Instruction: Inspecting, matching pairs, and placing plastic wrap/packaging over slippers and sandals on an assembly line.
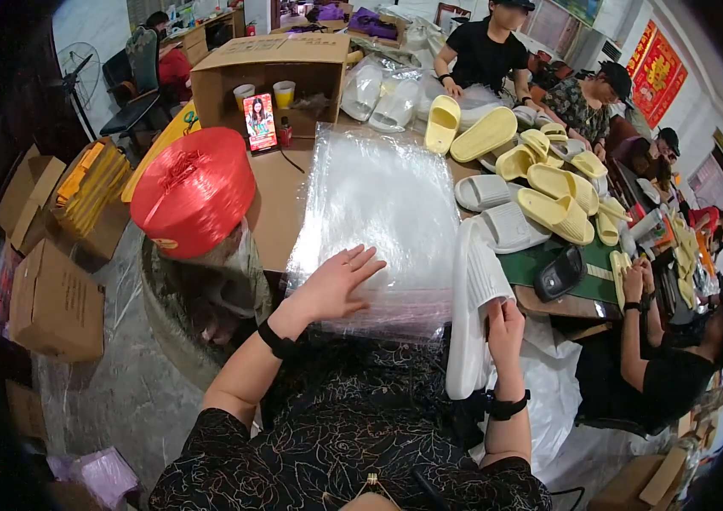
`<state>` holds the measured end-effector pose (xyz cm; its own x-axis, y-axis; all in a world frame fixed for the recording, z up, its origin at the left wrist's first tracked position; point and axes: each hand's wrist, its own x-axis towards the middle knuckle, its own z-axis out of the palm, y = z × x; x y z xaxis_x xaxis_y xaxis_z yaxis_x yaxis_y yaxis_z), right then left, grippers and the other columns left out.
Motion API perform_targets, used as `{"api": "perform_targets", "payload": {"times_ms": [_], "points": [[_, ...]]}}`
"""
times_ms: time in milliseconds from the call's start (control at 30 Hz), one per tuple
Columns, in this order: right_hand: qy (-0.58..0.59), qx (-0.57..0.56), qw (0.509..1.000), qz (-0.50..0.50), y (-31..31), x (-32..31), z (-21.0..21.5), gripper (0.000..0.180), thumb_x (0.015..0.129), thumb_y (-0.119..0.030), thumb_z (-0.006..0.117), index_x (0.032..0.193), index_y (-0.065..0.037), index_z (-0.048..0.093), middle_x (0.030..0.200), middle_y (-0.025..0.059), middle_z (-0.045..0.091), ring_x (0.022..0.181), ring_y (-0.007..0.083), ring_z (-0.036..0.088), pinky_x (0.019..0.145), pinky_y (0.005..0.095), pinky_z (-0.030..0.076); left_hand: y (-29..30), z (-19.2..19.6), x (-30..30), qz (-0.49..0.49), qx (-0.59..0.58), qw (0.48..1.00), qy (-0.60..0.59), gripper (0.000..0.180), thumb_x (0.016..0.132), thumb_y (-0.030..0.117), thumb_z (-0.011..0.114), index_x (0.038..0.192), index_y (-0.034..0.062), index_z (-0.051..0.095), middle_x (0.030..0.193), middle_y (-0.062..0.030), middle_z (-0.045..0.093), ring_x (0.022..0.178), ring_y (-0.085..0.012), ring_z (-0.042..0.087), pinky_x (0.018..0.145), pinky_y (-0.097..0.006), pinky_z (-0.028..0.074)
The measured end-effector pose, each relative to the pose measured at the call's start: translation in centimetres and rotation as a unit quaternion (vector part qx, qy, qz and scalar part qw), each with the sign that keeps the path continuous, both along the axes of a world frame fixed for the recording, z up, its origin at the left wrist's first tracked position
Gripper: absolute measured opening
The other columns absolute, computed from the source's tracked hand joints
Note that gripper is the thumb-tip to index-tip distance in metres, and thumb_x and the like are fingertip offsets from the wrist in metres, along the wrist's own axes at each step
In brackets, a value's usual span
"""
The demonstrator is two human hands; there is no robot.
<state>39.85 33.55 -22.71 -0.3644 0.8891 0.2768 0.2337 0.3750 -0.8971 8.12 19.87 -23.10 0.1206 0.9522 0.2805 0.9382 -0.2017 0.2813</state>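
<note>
1. Our left hand lies flat with the fingers spread, palm down on a stack of clear plastic bags; the film is glossy, crinkled and rectangular, and it reaches from the desk's near edge towards the middle.
2. Our right hand is closed around a pair of white foam slippers, held upright at the desk's near edge just right of the bags; their soles are thick, smooth and ribbed on one face.
3. The wooden desk carries a big red spool of shiny plastic twine at its left edge, wound into a rounded cone.
4. An open cardboard box stands at the far left corner, with a phone propped against its front.
5. Pale yellow slippers and white ones lie heaped along the right side, chunky and matte.
6. Another person's hand rests at the right edge
</note>
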Motion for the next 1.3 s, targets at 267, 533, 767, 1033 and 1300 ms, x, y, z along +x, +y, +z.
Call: {"api": "perform_targets", "payload": {"times_ms": [267, 533, 767, 1033, 1300], "points": [[0.061, 0.023, 0.998, 0.011, 0.0, 0.0, 0.1, 0.021, 0.099, -0.015, 0.055, 0.094, 0.005, 0.059, 0.069, -0.0042, 0.050, 0.062, 0.0054, 0.038, 0.053, 0.0252, 0.032, 0.1, -0.2, -0.9, -0.039, -0.019, 0.998, -0.042, 0.064, 0.079, 0.017, 0.072, 0.139, 0.0097, 0.048, 0.146, -0.0172, 0.044, 0.135, -0.0360, 0.040, 0.110, -0.043, 0.039], [0.104, 0.030, 0.994, 0.026, -0.6, 0.0, 0.8, 0.022, 0.097, -0.009, 0.053, 0.110, 0.006, 0.062, 0.095, 0.0069, 0.068, 0.085, 0.0131, 0.059, 0.076, 0.0274, 0.046, 0.8, 0.7, -0.3, 0.027, -0.030, 0.978, -0.204, 0.041, 0.095, 0.017, 0.055, 0.133, 0.0054, 0.055, 0.133, -0.0189, 0.057, 0.125, -0.0343, 0.053, 0.104, -0.040, 0.043], [-0.041, 0.115, 0.976, 0.183, -3.7, -1.4, 3.5, 0.025, 0.086, -0.005, 0.059, 0.108, 0.004, 0.064, 0.099, 0.0186, 0.070, 0.092, 0.0281, 0.068, 0.081, 0.0354, 0.051, 3.2, 1.1, -1.0, 0.108, -0.065, 0.911, -0.392, 0.041, 0.103, 0.029, 0.045, 0.135, 0.0050, 0.055, 0.124, -0.0144, 0.065, 0.112, -0.0239, 0.063, 0.097, -0.035, 0.047], [-0.194, 0.182, 0.954, 0.134, -3.2, -3.0, 1.8, 0.018, 0.083, -0.012, 0.062, 0.094, 0.002, 0.057, 0.085, 0.0230, 0.062, 0.080, 0.0438, 0.061, 0.069, 0.0495, 0.049, 2.8, 4.4, 0.6, -0.034, 0.021, 0.966, -0.255, 0.038, 0.099, 0.021, 0.046, 0.132, 0.0046, 0.056, 0.134, -0.0178, 0.057, 0.126, -0.0321, 0.053, 0.106, -0.038, 0.041], [-0.247, 0.220, 0.938, 0.105, -2.3, -4.6, 0.9, 0.021, 0.086, -0.018, 0.061, 0.084, 0.002, 0.054, 0.079, 0.0234, 0.059, 0.074, 0.0432, 0.059, 0.066, 0.0511, 0.046, 1.6, 4.8, 2.8, -0.107, 0.059, 0.990, -0.070, 0.038, 0.098, 0.020, 0.050, 0.135, 0.0150, 0.055, 0.149, -0.0072, 0.044, 0.140, -0.0336, 0.035, 0.116, -0.049, 0.026]]}}
